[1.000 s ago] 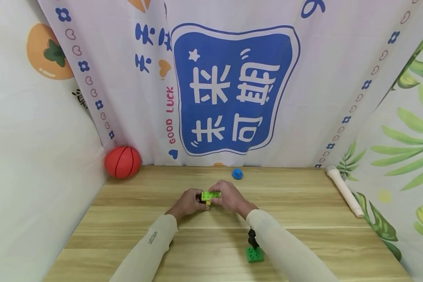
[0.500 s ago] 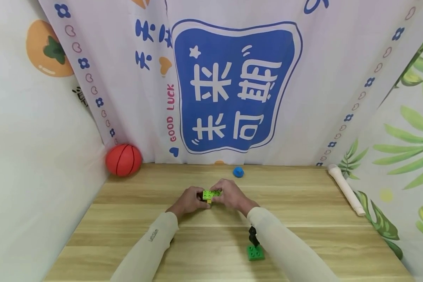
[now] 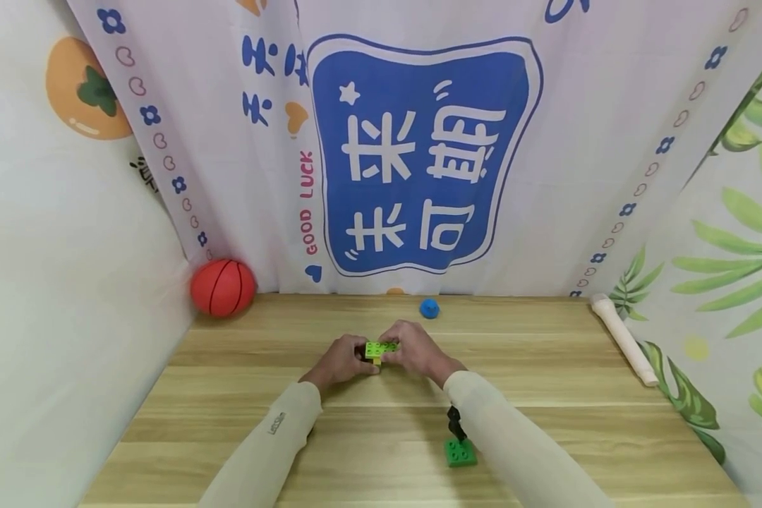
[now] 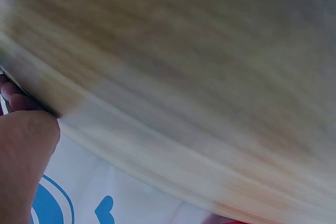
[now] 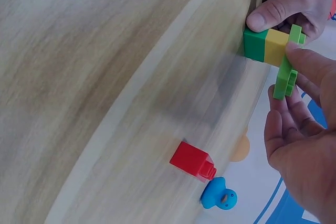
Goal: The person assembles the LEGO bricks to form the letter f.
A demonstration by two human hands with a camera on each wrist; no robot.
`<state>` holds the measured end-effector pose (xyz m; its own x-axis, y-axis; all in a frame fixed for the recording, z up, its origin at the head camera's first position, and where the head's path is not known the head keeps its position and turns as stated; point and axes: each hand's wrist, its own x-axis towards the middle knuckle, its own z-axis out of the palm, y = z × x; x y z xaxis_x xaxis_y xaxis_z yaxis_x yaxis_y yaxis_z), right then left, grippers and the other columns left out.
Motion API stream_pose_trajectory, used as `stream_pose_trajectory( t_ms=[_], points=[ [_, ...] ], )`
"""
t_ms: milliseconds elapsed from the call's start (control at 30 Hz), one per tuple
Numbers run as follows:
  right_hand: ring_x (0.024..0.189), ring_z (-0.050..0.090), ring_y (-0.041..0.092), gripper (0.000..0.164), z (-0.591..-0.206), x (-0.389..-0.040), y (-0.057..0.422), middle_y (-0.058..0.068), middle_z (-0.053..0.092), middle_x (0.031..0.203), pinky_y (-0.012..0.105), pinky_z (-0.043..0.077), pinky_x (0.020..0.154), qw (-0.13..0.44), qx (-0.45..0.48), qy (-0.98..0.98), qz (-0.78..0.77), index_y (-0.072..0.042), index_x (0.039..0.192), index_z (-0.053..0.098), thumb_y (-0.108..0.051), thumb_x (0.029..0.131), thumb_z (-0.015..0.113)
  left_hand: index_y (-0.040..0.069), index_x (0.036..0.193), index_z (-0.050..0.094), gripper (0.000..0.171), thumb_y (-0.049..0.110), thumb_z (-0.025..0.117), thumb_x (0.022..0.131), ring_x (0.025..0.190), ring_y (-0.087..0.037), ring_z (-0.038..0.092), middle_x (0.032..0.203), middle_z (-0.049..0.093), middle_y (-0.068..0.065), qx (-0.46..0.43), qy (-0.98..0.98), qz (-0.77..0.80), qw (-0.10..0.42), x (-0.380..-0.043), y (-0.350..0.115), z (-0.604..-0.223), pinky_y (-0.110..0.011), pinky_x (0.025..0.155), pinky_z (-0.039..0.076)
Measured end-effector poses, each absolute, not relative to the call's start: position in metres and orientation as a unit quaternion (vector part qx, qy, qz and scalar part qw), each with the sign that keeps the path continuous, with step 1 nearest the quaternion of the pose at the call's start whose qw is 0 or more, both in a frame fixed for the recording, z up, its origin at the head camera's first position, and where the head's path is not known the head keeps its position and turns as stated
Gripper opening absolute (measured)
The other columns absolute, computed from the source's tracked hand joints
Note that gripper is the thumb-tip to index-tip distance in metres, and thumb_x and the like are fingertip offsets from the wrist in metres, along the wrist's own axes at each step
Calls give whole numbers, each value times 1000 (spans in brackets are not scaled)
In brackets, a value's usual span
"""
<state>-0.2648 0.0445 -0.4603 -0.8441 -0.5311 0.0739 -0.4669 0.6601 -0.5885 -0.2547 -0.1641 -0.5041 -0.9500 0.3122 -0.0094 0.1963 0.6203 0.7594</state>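
Note:
In the head view my left hand [image 3: 341, 361] and right hand [image 3: 417, 349] meet over the wooden table at a small stack of toy building bricks. The right wrist view shows a dark green brick [image 5: 255, 44] at the bottom, a yellow brick [image 5: 275, 47] on it, and a lime green studded plate [image 5: 285, 72] across the top. My left thumb lies against the dark green brick, its fingers partly hidden behind the stack. My right hand pinches the lime plate between thumb and fingers. Part of the plate overhangs the yellow brick.
A red brick [image 5: 190, 160] and a blue rubber duck [image 5: 218, 194] stand near the right hand. A green plate [image 3: 460, 453] with a black piece [image 3: 456, 423] lies by the right sleeve. A red ball [image 3: 223, 288] is at back left, a white microphone-shaped object [image 3: 624, 340] at right.
Both hands keep their hold on the brick stack in the same place. The head view has shifted slightly.

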Motion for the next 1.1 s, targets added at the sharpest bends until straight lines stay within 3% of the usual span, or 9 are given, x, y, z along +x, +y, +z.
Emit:
stream_pose_trajectory(
  t_ms=[100, 333, 633, 1100],
  points=[
    [105, 67, 17, 24, -461, -265, 43, 5, 76, 114, 39, 59, 93, 51, -275, 910, -305, -11, 115, 83, -13, 91, 87, 7, 94, 71, 25, 16, 93, 85, 84, -15, 57, 90, 68, -3, 147, 896, 412, 76, -254, -165, -504, -29, 78, 48],
    [104, 69, 19, 26, -464, -265, 43, 7, 77, 113, 37, 60, 91, 43, -289, 910, -294, -9, 114, 83, -11, 88, 89, 6, 118, 72, 35, 13, 89, 89, 89, -15, 60, 102, 70, -6, 141, 879, 448, 74, -251, -170, -498, -26, 80, 51],
    [101, 67, 19, 26, -461, -265, 43, 8, 76, 111, 40, 60, 91, 40, -288, 911, -292, -8, 114, 83, -10, 89, 88, 6, 112, 73, 30, 15, 90, 89, 91, -15, 68, 104, 76, -8, 136, 873, 465, 50, -248, -172, -488, -27, 84, 58],
    [102, 67, 19, 28, -463, -263, 45, 7, 75, 111, 41, 59, 93, 40, -277, 913, -296, -10, 118, 82, -13, 91, 87, 12, 104, 78, 22, 12, 91, 86, 84, -15, 61, 94, 71, -2, 143, 859, 489, 55, -254, -175, -488, -24, 74, 52]
  ],
)
